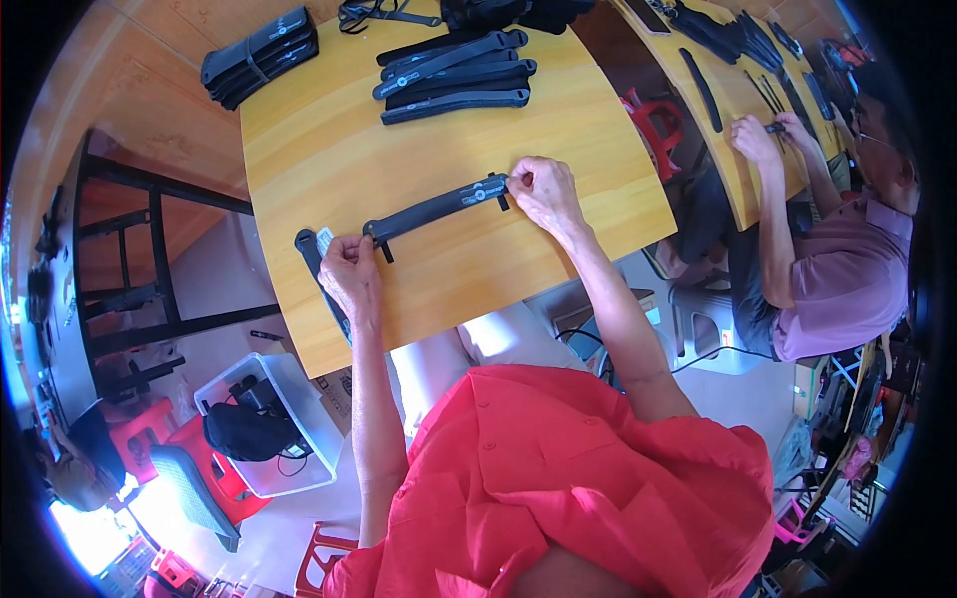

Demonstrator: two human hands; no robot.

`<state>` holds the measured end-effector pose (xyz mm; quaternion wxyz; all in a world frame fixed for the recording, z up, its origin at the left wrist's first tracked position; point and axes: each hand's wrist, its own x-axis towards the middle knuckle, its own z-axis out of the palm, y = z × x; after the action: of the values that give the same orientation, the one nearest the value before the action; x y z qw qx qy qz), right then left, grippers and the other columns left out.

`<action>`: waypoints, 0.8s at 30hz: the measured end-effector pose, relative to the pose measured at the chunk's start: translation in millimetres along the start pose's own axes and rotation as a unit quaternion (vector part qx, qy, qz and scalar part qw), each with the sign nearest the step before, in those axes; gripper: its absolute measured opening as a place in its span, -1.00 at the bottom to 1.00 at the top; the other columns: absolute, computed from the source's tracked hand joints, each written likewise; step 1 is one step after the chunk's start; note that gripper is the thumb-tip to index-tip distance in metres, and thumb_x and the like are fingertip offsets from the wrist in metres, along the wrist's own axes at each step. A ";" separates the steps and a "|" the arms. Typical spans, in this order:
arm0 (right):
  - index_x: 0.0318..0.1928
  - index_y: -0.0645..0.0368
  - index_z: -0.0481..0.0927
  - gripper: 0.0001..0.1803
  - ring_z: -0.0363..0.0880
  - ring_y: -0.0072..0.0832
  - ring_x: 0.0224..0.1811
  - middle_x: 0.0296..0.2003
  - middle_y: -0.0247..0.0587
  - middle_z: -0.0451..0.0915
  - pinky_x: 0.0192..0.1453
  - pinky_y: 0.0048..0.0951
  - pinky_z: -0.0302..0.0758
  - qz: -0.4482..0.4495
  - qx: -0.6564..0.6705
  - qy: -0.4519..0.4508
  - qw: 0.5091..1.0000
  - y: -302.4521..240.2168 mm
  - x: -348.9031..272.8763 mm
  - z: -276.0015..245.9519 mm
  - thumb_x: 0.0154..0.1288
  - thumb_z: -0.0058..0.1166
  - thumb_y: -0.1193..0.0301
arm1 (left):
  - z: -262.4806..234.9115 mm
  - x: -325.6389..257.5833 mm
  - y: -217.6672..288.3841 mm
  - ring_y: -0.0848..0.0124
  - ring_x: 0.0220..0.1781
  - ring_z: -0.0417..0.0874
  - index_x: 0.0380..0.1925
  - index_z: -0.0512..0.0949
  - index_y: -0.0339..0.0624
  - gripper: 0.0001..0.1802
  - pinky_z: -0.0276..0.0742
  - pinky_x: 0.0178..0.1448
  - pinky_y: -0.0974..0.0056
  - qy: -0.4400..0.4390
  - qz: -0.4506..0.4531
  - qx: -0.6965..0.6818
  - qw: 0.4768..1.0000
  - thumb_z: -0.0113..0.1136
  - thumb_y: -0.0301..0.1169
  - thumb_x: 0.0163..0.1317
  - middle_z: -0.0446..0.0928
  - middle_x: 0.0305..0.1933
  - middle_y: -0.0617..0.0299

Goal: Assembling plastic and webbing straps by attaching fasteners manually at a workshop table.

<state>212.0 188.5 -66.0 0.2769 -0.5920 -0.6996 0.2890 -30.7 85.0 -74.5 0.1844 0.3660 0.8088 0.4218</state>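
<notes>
A black padded strap (431, 213) with pale print at its right end lies stretched across the wooden table, slanting up to the right. Pinched fingers of my left hand (351, 279) grip its left end, where a short dark tab hangs down. At the other end my right hand (546, 199) pinches the tip, beside a second short tab. Under and beside my left hand rests another black strap (311, 251), partly hidden, with a small white label (325, 239) near it.
Across the table (449, 149), a pile of black straps (459, 80) lies at the back, and a banded bundle (261, 58) sits at the far left corner. On the right, a co-worker (847, 249) handles a small dark piece at another table. A white bin (269, 429) stands lower left.
</notes>
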 end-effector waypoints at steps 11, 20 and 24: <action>-0.57 0.26 0.57 -0.87 0.57 -0.17 -0.51 -0.59 -0.03 0.57 -0.33 -0.26 0.49 -0.003 -0.008 0.005 1.000 0.0 0.9 1.2 -0.07 -0.01 0.46 | 0.9 0.2 2.3 0.47 -0.60 0.54 -0.54 0.56 -0.28 -0.89 0.43 -0.42 0.36 0.004 -0.004 0.011 1.000 0.25 -0.46 0.02 0.56 -0.64 0.16; -0.57 0.26 0.57 -0.87 0.57 -0.16 -0.50 -0.59 -0.01 0.57 -0.32 -0.24 0.49 -0.001 -0.014 0.003 1.000 0.2 1.0 2.5 -0.08 0.00 0.46 | -0.1 0.7 3.2 0.42 -0.58 0.57 -0.55 0.56 -0.28 -0.87 0.46 -0.39 0.32 0.000 -0.013 0.027 1.000 0.25 -0.43 0.01 0.57 -0.62 0.14; -0.56 0.26 0.57 -0.87 0.57 -0.16 -0.49 -0.58 0.00 0.57 -0.31 -0.24 0.49 -0.005 -0.018 0.008 1.000 -1.7 0.1 2.3 -0.08 0.00 0.45 | -1.0 1.1 4.1 0.41 -0.57 0.57 -0.55 0.57 -0.27 -0.87 0.46 -0.38 0.32 -0.006 -0.021 0.033 0.999 0.26 -0.42 0.01 0.57 -0.62 0.14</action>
<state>209.2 188.2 -66.3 0.2732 -0.5958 -0.7051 0.2707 -30.2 86.9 -70.6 0.1856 0.3571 0.8288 0.3886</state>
